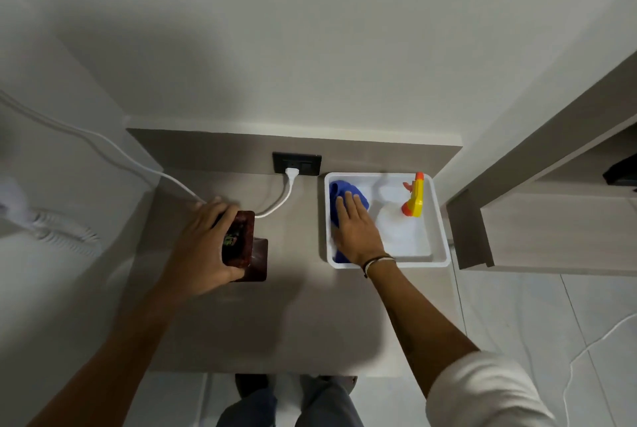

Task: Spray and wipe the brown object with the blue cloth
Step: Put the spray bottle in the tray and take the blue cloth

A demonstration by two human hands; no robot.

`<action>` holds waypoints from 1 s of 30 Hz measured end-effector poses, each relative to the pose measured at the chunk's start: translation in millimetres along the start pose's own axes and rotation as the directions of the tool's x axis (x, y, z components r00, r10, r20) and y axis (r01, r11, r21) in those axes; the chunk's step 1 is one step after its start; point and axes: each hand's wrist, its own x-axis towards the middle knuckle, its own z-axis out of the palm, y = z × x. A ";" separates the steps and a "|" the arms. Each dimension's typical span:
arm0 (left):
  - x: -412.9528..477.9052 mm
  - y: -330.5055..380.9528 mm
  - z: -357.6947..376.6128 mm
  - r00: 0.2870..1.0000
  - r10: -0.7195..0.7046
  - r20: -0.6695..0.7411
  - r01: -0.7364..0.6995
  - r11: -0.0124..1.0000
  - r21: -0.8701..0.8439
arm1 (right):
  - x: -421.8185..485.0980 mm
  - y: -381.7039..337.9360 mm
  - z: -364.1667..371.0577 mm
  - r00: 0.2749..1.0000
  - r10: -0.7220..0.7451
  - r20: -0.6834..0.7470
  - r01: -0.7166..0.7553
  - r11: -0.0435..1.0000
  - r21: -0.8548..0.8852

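A dark brown box-like object (243, 240) stands on the small grey table (296, 316), left of centre. My left hand (203, 247) grips it from the left side, fingers wrapped over its top. A white tray (437, 219) sits at the table's right. Inside it lies the blue cloth (344, 194) on the left and a white spray bottle (400, 226) with a yellow and orange trigger head on the right. My right hand (356, 226) rests flat on the blue cloth, fingers spread, covering its near part.
A black wall socket (297, 163) with a white plug and cable (275, 209) is behind the brown object. A coiled white cord (58, 230) hangs at the left. A grey shelf unit (537, 213) stands to the right. My legs show below the table's front edge.
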 end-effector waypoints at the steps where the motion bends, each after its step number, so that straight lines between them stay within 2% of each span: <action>1: 0.3 0.2 1.2 1.000 0.002 -0.005 -0.002 1.000 0.001 | 8.0 3.7 1.7 0.999 0.018 0.044 -0.018 1.000 -0.014; 5: -1.1 -0.3 5.6 1.000 -0.008 -0.029 0.008 1.000 0.000 | 32.9 13.5 13.1 0.993 0.029 0.117 -0.023 0.998 -0.053; 12: -2.1 -0.1 5.1 0.998 0.017 -0.068 -0.019 1.000 -0.025 | 47.9 9.2 40.4 0.992 0.074 0.107 -0.061 0.991 -0.116; 14: -1.9 -0.8 4.4 0.995 0.031 -0.094 -0.036 0.998 -0.054 | 48.6 8.8 38.6 0.994 0.091 0.062 -0.088 0.995 -0.053; 17: -0.6 -8.9 3.7 0.990 0.072 -0.123 -0.087 0.989 -0.123 | 42.4 7.9 23.1 0.989 0.140 -0.048 -0.130 0.977 0.170; 19: -3.1 -18.2 2.8 0.989 0.073 -0.125 -0.094 0.980 -0.174 | 28.2 0.0 8.7 0.951 0.244 -0.189 -0.164 0.918 0.361; 21: -9.0 -29.0 1.6 0.990 0.048 -0.132 -0.081 0.962 -0.262 | 2.4 -15.7 -5.2 0.859 0.382 -0.341 -0.149 0.824 0.547; 23: -16.8 -37.6 2.8 0.989 0.035 -0.146 -0.087 0.927 -0.364 | -34.8 -35.0 -10.5 0.756 0.495 -0.429 -0.113 0.744 0.659; 26: -26.8 -43.2 2.5 0.983 0.033 -0.183 -0.115 0.882 -0.456 | -97.5 -76.3 0.4 0.669 0.629 -0.395 -0.097 0.601 0.794; 28: -30.8 -46.2 4.7 0.983 0.030 -0.180 -0.117 0.863 -0.491 | -129.3 -109.9 13.2 0.658 0.684 -0.314 -0.096 0.490 0.867; 30: -34.7 -49.7 9.6 0.986 0.022 -0.166 -0.109 0.837 -0.536 | -144.4 -144.2 23.0 0.670 0.692 -0.270 -0.079 0.428 0.900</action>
